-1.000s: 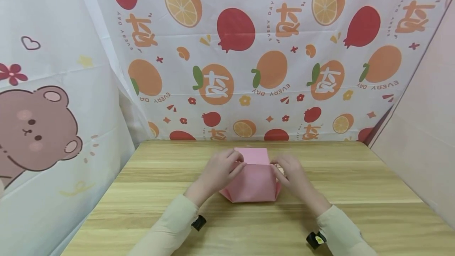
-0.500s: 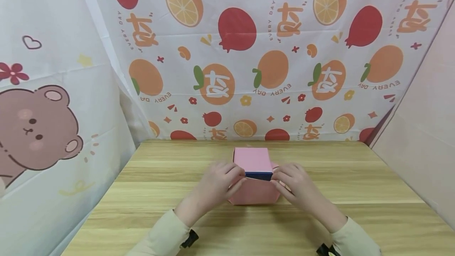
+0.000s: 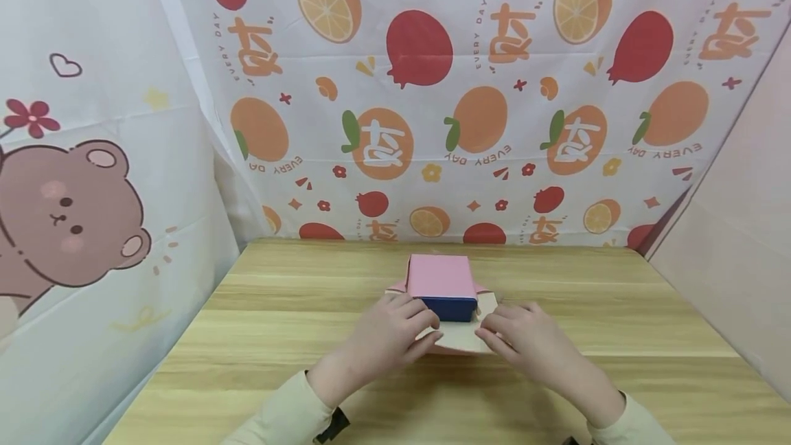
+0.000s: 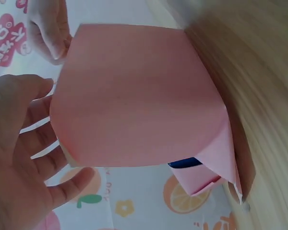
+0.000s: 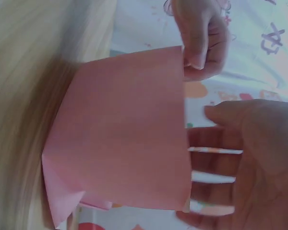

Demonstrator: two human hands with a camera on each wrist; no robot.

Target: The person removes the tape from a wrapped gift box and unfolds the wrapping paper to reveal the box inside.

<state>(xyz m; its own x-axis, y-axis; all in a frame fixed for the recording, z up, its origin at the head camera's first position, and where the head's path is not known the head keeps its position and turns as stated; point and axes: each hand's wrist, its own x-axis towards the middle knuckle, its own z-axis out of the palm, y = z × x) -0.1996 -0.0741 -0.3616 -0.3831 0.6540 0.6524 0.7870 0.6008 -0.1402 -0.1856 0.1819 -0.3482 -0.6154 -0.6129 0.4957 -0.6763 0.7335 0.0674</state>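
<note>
A small box (image 3: 446, 309) with a dark blue side and a pink top sits at the middle of the table, inside an opened sheet of pink paper (image 3: 459, 336) that has a cream inner face. The paper's near flap leans towards me; its pink outer side fills much of both wrist views. My left hand (image 3: 395, 328) is at the flap's left part, its fingers reaching behind the edge of the pink paper (image 4: 134, 96). At the right part is my right hand (image 3: 534, 338); its fingers extend behind the pink paper (image 5: 125, 129), thumb apart from the edge.
The box stands on a wood-grain table (image 3: 259, 342). A fruit-print cloth (image 3: 426, 115) hangs behind its far edge. To the left hangs a cloth with a printed bear (image 3: 74, 218), and a pale plain panel (image 3: 735, 239) borders the right side.
Both hands have moved towards me and down with the near paper flap. It has swung away from the box, uncovering the dark blue side and the cream inner face.
</note>
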